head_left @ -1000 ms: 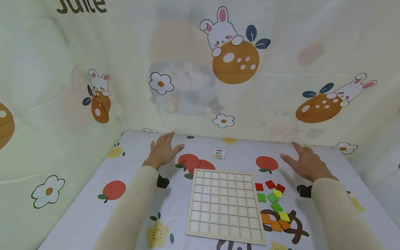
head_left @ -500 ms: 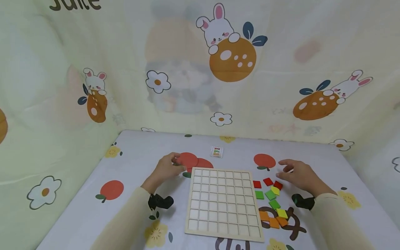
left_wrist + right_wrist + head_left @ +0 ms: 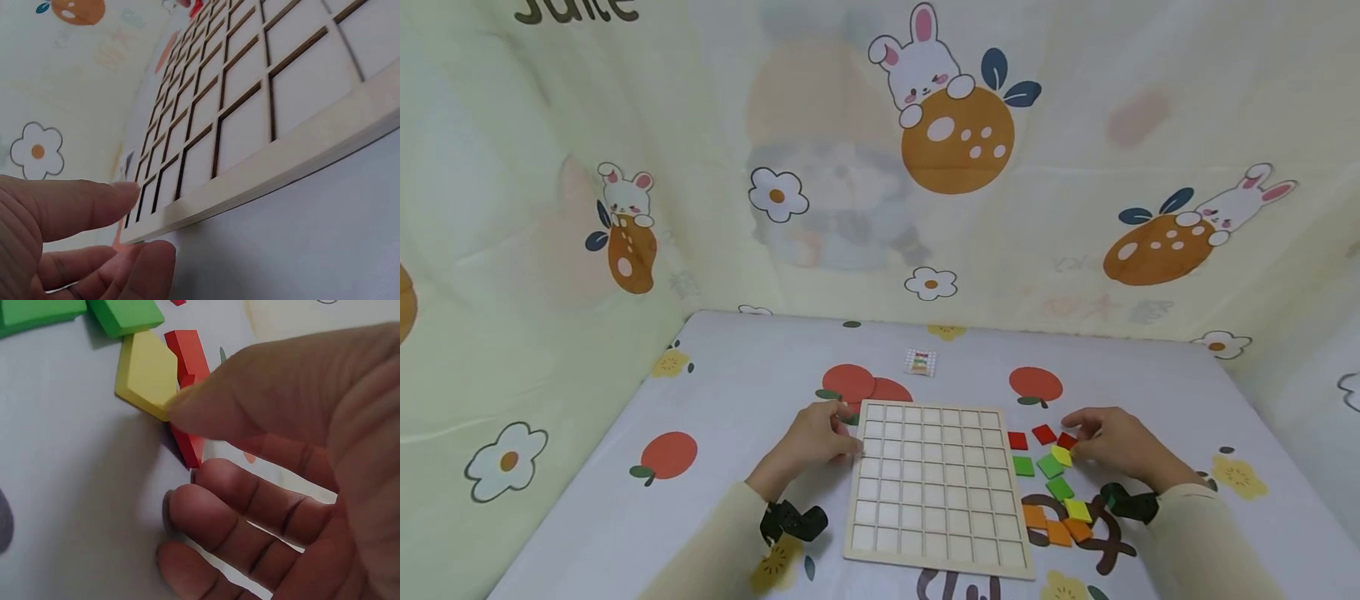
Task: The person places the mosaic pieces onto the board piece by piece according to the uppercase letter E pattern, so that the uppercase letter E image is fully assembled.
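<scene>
A pale wooden board (image 3: 940, 567) divided into a grid of square cells lies on the tablecloth. At its upper left edge is my left hand (image 3: 816, 433), thumb and fingers bent loosely around the corner; whether they press on it is unclear. Right of the board lie several small square tiles: red (image 3: 1017, 441), green (image 3: 1060, 488), yellow (image 3: 1077, 511) and orange (image 3: 1059, 533). My right hand (image 3: 1116, 446) pinches a tilted red tile (image 3: 189, 447) between thumb and index finger, the index tip being hidden. A yellow tile (image 3: 149, 375) sits beside the thumb.
A small clear packet with coloured squares (image 3: 921, 362) lies behind the board. Printed cloth walls (image 3: 842, 233) close off the back and sides of the white table (image 3: 737, 358). A black wrist strap (image 3: 1129, 504) is on each arm.
Both hands have come back from the rear of the table, the left one to the board's edge and the right one down to the red tile. The fingers have curled from spread.
</scene>
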A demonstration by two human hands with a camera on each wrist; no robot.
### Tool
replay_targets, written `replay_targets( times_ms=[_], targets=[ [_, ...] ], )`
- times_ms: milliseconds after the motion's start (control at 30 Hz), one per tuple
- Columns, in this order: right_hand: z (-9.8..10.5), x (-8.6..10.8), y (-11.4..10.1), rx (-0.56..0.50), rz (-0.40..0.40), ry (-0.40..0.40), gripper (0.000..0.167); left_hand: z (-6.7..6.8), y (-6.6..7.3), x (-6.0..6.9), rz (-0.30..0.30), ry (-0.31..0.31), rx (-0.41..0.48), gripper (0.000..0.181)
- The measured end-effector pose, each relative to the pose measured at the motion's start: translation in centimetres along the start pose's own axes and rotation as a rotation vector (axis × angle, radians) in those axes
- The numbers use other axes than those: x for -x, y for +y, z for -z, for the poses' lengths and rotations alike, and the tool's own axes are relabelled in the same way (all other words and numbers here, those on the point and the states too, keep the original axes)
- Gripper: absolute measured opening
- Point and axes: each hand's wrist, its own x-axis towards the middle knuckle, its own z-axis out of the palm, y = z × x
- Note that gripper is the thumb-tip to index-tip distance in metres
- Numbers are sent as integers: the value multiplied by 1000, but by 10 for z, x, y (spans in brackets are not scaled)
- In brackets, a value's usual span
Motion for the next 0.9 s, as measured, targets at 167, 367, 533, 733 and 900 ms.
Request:
replay_targets(
  times_ms=[167,367,533,733,900],
  targets=[
    [-4,1,-3,25,32,5,43,-9,-1,5,19,-25,-30,54],
    [-5,2,-5,39,33,9,38,-16,1,8,30,-38,1,53],
    [-6,3,-7,41,16,11,40,-20,-1,9,22,-12,17,53],
    [-9,0,-10,56,-30,34,39,-22,-2,8,-12,8,16,51],
    [-12,-2,-14,60,-57,60,31,-23,-3,8,-28,20,24,51]
  ],
)
